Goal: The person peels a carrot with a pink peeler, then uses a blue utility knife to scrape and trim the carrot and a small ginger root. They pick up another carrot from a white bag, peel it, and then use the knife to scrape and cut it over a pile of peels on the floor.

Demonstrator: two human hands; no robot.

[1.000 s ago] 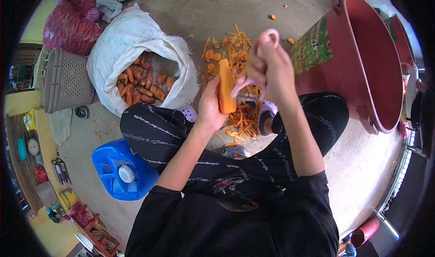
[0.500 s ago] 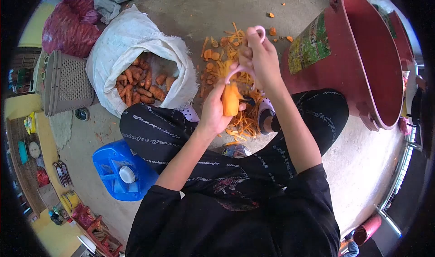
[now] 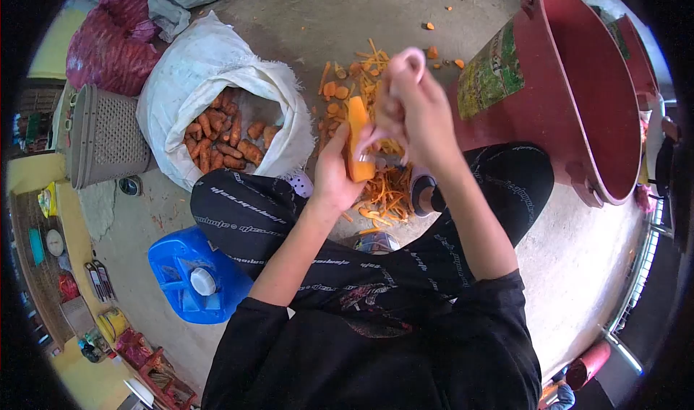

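In my left hand (image 3: 335, 177) is an orange peeled carrot (image 3: 358, 132), held upright between thumb and fingers. My right hand (image 3: 421, 110), a little blurred, grips a pink peeler (image 3: 369, 137) whose head lies against the carrot's right side. Beneath both hands, orange peelings (image 3: 387, 197) and cut pieces are strewn on the floor between my feet. To the left, an open white sack (image 3: 210, 63) holds several unpeeled carrots (image 3: 230, 146).
A large red bin (image 3: 531, 114) stands to the right. Near my left knee is a blue jug (image 3: 195, 276) with a white cap. A grey basket (image 3: 112, 135) and red mesh sacks (image 3: 108, 52) stand at the far left.
The carrot has turned and now shows more of its length above my left hand. My right hand and the peeler have moved down along it.
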